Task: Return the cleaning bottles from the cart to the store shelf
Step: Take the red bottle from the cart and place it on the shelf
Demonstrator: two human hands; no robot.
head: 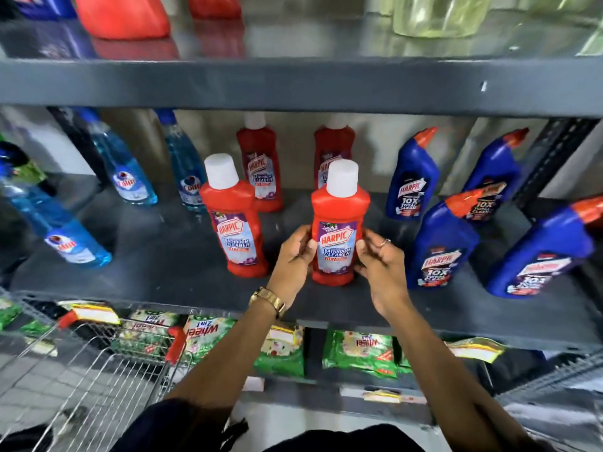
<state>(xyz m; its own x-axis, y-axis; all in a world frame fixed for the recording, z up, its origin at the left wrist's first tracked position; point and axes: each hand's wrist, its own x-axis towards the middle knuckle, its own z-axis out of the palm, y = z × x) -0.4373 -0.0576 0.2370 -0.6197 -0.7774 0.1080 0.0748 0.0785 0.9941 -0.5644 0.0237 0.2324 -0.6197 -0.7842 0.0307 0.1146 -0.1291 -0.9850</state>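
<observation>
A red Harpic bathroom cleaner bottle (337, 230) with a white cap stands upright on the dark middle shelf (163, 256), near its front edge. My left hand (293, 259) and my right hand (380, 259) clasp its lower body from both sides. Another red bottle (233, 220) stands to its left, and two more red bottles (261, 164) stand behind in shadow. The wire cart (81, 363) is at the bottom left, and what it holds is hard to make out.
Light blue Colin spray bottles (127, 171) stand on the left of the shelf and dark blue Harpic bottles (440, 243) on the right. Green detergent packets (359, 352) lie on the shelf below. An upper shelf edge (293, 83) runs overhead.
</observation>
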